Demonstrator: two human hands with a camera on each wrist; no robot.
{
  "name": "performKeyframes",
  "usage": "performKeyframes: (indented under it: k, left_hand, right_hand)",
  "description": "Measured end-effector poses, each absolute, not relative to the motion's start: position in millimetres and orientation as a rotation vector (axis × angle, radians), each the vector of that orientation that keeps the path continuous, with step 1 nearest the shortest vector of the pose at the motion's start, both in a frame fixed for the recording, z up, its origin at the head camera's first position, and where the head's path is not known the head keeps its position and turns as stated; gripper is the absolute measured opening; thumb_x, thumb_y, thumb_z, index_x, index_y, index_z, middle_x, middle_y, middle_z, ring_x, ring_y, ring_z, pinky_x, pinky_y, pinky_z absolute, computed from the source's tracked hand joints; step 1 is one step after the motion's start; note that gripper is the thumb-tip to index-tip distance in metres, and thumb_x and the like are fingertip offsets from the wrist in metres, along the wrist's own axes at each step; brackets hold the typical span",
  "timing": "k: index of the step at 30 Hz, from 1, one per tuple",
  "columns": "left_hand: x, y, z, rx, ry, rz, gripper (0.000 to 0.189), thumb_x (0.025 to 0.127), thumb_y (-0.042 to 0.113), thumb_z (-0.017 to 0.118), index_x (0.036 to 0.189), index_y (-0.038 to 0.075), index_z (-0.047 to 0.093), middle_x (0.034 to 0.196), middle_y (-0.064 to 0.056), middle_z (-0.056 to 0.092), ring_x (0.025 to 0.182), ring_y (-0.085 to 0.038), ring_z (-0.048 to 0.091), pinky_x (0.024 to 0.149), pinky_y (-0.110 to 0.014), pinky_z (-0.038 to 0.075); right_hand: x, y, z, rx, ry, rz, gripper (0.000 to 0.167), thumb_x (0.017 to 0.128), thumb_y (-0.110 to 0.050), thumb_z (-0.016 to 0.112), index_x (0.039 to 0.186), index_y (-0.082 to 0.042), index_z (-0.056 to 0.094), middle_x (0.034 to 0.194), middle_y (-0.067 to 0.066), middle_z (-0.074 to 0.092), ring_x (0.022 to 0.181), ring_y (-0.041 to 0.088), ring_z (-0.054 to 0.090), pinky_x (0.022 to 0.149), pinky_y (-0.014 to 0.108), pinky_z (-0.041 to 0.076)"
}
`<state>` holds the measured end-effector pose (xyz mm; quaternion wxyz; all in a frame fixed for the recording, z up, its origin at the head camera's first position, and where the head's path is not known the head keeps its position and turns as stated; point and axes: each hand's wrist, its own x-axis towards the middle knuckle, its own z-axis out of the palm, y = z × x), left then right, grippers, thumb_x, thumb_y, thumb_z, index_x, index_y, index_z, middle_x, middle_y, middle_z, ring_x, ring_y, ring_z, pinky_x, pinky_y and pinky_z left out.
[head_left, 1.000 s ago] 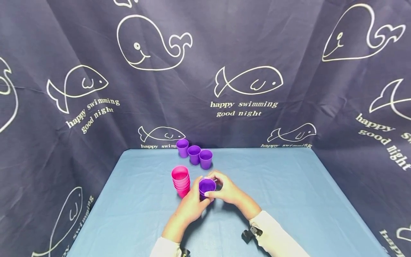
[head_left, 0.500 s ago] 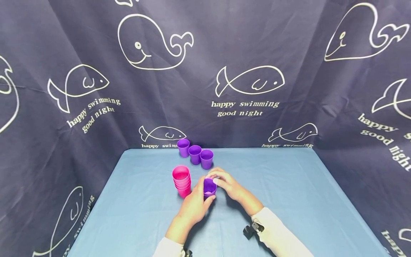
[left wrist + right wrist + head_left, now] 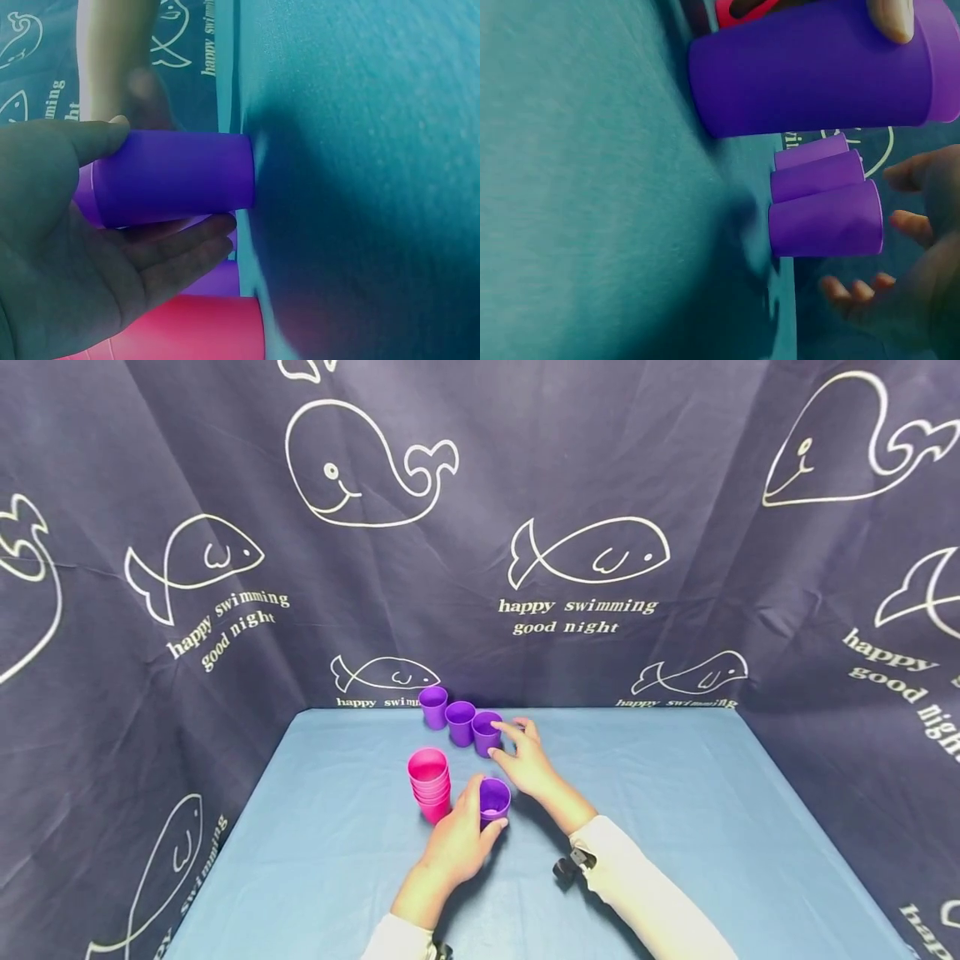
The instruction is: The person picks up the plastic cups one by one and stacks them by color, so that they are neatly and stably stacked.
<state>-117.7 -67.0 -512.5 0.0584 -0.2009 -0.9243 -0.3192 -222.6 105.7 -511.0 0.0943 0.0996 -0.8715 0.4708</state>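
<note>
My left hand [image 3: 459, 833] grips a small stack of nested purple cups [image 3: 180, 180], thumb on one side and fingers on the other. The stack stands upright on the cloth, and a second rim shows at its top in the right wrist view. Behind it, three single purple cups stand in a slanting row: a left one [image 3: 432, 708], a middle one [image 3: 461, 727] and a right one [image 3: 486, 739]. My right hand [image 3: 531, 767] is at the right cup, fingers spread around its rim side; in the right wrist view its fingertips [image 3: 909, 223] show apart from the cup wall.
A tall stack of nested pink cups [image 3: 431, 789] stands just left of my left hand. Blue cloth [image 3: 675, 827] covers the table, whose back edge lies close behind the purple row. Dark curtains [image 3: 585, 460] with white fish drawings surround it.
My right hand has left the purple stack and moved away from me to the right cup of the row. My left hand has kept hold of the stack.
</note>
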Motion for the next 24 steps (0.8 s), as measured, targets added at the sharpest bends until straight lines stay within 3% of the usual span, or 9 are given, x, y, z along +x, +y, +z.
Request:
performKeyframes:
  k: [3, 6, 14, 20, 24]
  left_hand:
    - [-119.0, -67.5, -514.4, -0.621, -2.789, -0.961, 0.071, 0.098, 0.025, 0.074, 0.154, 0.000, 0.037, 0.141, -0.020, 0.062, 0.121, -0.031, 0.068, 0.103, -0.047, 0.058]
    - [-119.7, -67.9, -515.6, -0.633, -2.775, -0.964, 0.070, 0.098, 0.025, 0.074, 0.154, 0.001, 0.038, 0.139, -0.020, 0.062, 0.120, -0.030, 0.068, 0.103, -0.046, 0.058]
    - [-118.5, -68.8, -517.4, -0.639, -2.775, -0.965, 0.072, 0.099, 0.026, 0.073, 0.154, -0.001, 0.037, 0.141, -0.021, 0.062, 0.122, -0.031, 0.068, 0.103, -0.047, 0.058]
    - [-119.5, -68.5, -517.3, -0.634, -2.786, -0.968, 0.072, 0.099, 0.027, 0.074, 0.154, 0.000, 0.037, 0.140, -0.020, 0.062, 0.120, -0.031, 0.069, 0.102, -0.047, 0.058]
    - [-120.4, -68.0, -516.9, -0.625, -2.788, -0.955, 0.070, 0.099, 0.027, 0.073, 0.153, 0.000, 0.037, 0.138, -0.020, 0.063, 0.118, -0.031, 0.070, 0.101, -0.047, 0.059]
  right_hand:
    - [-228.5, 103.7, -510.8, 0.288, -2.623, 1.270, 0.050, 0.093, -0.017, 0.074, 0.142, -0.008, 0.066, 0.159, 0.036, 0.036, 0.147, 0.055, 0.038, 0.119, 0.070, 0.038]
    - [-232.7, 102.7, -512.3, 0.300, -2.630, 1.190, 0.048, 0.092, -0.017, 0.076, 0.139, -0.007, 0.069, 0.161, 0.037, 0.035, 0.148, 0.056, 0.038, 0.121, 0.070, 0.034]
    - [-240.5, 101.6, -516.8, 0.357, -2.614, 1.087, 0.038, 0.089, -0.009, 0.079, 0.127, -0.005, 0.076, 0.164, 0.031, 0.039, 0.146, 0.056, 0.045, 0.119, 0.066, 0.041]
    - [-243.9, 101.2, -516.4, 0.374, -2.628, 1.082, 0.036, 0.091, -0.011, 0.079, 0.126, -0.003, 0.077, 0.166, 0.029, 0.038, 0.149, 0.054, 0.043, 0.123, 0.062, 0.039]
    - [-245.7, 100.9, -516.3, 0.393, -2.595, 1.090, 0.023, 0.090, -0.009, 0.079, 0.111, 0.000, 0.080, 0.161, 0.031, 0.044, 0.148, 0.051, 0.047, 0.123, 0.060, 0.040]
